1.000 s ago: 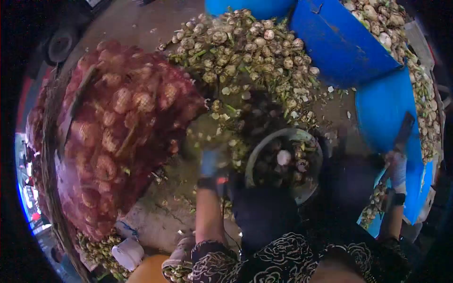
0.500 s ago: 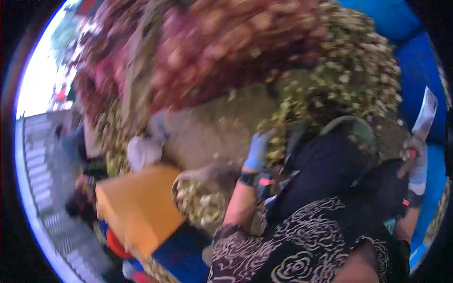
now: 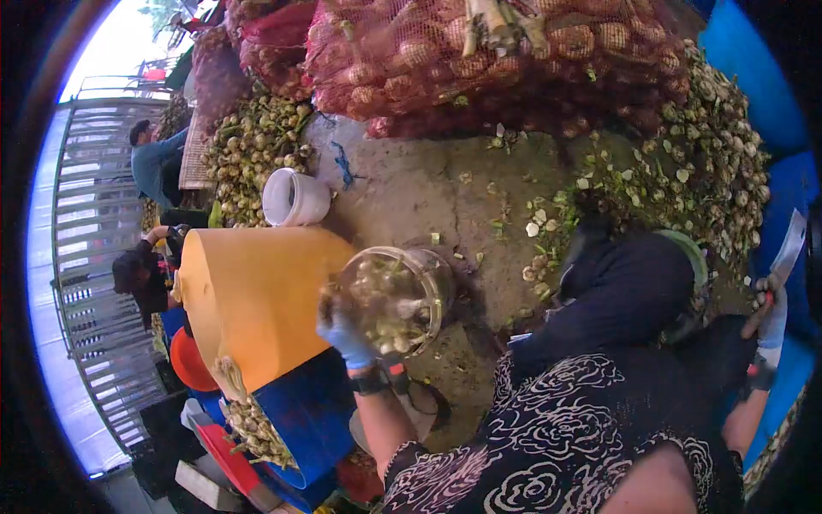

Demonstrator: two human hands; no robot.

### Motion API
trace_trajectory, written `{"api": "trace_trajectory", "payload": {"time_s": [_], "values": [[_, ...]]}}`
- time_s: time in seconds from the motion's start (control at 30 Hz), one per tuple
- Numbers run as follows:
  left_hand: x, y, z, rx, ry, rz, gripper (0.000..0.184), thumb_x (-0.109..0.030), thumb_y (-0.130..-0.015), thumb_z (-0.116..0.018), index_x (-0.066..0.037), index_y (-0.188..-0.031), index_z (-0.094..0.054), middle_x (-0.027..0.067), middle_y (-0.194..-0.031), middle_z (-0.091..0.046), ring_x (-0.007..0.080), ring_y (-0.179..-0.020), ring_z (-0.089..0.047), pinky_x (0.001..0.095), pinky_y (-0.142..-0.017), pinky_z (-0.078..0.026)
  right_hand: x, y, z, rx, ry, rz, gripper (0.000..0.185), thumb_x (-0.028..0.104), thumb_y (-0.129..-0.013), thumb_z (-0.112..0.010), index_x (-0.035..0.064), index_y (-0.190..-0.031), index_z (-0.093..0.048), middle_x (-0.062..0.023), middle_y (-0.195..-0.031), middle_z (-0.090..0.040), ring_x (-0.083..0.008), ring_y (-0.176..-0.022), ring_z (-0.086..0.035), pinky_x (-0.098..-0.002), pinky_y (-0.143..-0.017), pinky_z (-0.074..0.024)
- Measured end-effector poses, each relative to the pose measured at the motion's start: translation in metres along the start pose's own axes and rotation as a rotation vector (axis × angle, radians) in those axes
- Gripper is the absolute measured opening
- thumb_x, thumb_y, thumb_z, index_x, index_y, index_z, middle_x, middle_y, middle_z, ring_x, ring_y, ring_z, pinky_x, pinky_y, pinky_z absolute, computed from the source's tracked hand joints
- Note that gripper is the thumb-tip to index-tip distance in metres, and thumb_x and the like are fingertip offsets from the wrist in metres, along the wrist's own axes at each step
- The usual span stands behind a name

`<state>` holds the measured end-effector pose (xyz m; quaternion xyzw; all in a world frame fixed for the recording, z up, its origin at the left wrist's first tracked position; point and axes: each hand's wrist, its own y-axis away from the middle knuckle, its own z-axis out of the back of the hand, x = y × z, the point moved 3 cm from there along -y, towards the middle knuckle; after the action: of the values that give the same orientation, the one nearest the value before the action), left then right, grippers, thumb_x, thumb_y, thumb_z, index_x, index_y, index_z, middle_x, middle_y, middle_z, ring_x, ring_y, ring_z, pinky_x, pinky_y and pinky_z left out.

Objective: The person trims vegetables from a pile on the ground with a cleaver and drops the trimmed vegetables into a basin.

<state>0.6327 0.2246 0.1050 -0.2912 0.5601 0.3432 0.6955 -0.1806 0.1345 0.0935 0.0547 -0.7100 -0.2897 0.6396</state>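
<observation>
My left hand [image 3: 345, 332], in a blue-and-dark work glove, is at the near-left rim of a translucent bucket [image 3: 441, 287]. Pale garlic bulbs [image 3: 385, 295] lie inside the bucket. Motion smears the fingers, so whether they hold anything is unclear. Out at the far right, my gloved right hand [image 3: 768, 313] is closed around the handle of a broad-bladed knife [image 3: 789, 247]. Its blade points up and away, beside a blue surface.
Red mesh sacks of bulbs [image 3: 488, 68] stand at the back. Loose garlic [image 3: 719, 146] is heaped at right, and trimmings lie on the floor. A white bucket [image 3: 295, 199], a yellow sheet-like container [image 3: 265, 300] and a blue barrel [image 3: 312, 420] stand left. Two people work farther left.
My left hand has moved left from the loose bulbs on the floor to the bucket. My view has shifted; the knife stays in my right hand.
</observation>
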Motion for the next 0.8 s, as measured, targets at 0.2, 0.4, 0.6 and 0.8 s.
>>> {"api": "trace_trajectory", "payload": {"time_s": [0.2, 0.4, 0.6, 0.8], "values": [[0.034, -0.051, 0.031, -0.08, 0.14, 0.023, 0.02, -0.004, -0.077, -0.063, -0.001, -0.096, -0.057, 0.005, -0.085, -0.059, 0.0131, -0.071, -0.055, 0.0273, -0.059, -0.046, -0.001, 0.002, -0.005, -0.07, 0.037, 0.031, 0.022, 0.033, -0.085, -0.054, 0.0131, -0.079, -0.047, 0.003, -0.071, -0.05, -0.0044, -0.051, -0.042, -0.0189, -0.044, -0.0357], [0.079, -0.092, 0.077, -0.021, 0.359, 0.145, 0.019, -0.002, -0.076, -0.063, -0.001, -0.095, -0.058, 0.005, -0.086, -0.06, 0.0139, -0.074, -0.056, 0.0271, -0.066, -0.048, -0.006, 0.027, -0.012, -0.084, 0.021, 0.055, 0.02, 0.03, -0.086, -0.054, 0.0135, -0.077, -0.047, 0.0032, -0.073, -0.049, -0.0037, -0.052, -0.041, -0.0196, -0.046, -0.0357], [0.055, -0.083, 0.08, -0.014, 0.124, 0.096, 0.023, 0.0, -0.076, -0.062, 0.001, -0.099, -0.059, 0.004, -0.091, -0.061, 0.0135, -0.077, -0.056, 0.0268, -0.069, -0.048, -0.014, 0.033, -0.005, -0.038, -0.04, 0.034, 0.018, 0.028, -0.087, -0.053, 0.0133, -0.077, -0.048, 0.0027, -0.072, -0.048, -0.0039, -0.052, -0.041, -0.0199, -0.047, -0.0357], [0.089, -0.067, 0.081, 0.459, -1.06, -0.486, 0.038, -0.02, -0.09, -0.045, -0.007, -0.126, -0.047, 0.0133, -0.128, -0.046, 0.0315, -0.12, -0.038, 0.0335, -0.104, -0.026, -0.015, 0.045, -0.019, -0.065, -0.015, 0.082, 0.018, 0.028, -0.087, -0.052, 0.0124, -0.078, -0.049, 0.0017, -0.073, -0.05, -0.0043, -0.051, -0.041, -0.0202, -0.046, -0.0356]]}}
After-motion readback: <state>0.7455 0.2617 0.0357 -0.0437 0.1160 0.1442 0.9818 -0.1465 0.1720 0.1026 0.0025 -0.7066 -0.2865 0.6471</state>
